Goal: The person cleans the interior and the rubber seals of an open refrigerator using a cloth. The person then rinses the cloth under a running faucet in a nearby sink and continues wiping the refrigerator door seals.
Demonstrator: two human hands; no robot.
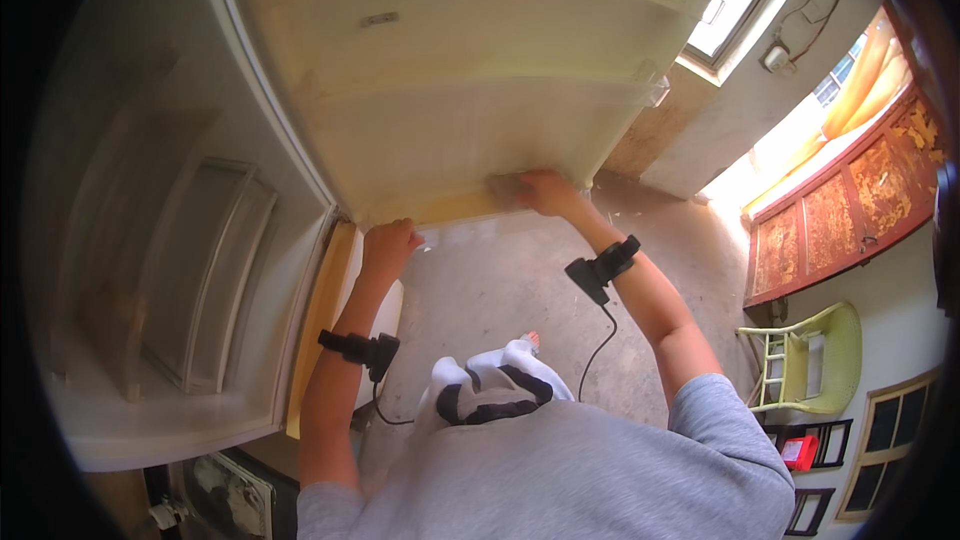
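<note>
My right hand is closed around a blurred grey cloth or sponge. It presses this against the lower part of a yellowed inner panel, which looks like the inside of an open refrigerator door with shelf ledges. At the panel's lower left edge, my left hand has its fingers curled over the rim. Its fingertips are partly hidden. Both wrists carry black strapped devices with cables. To the left lies the whitish refrigerator interior, with a clear drawer low inside.
Clear ledge ends jut from the panel's right side. Below is a concrete floor, with my bare foot on it. To the right are a worn red wooden door, a green chair and a red container.
</note>
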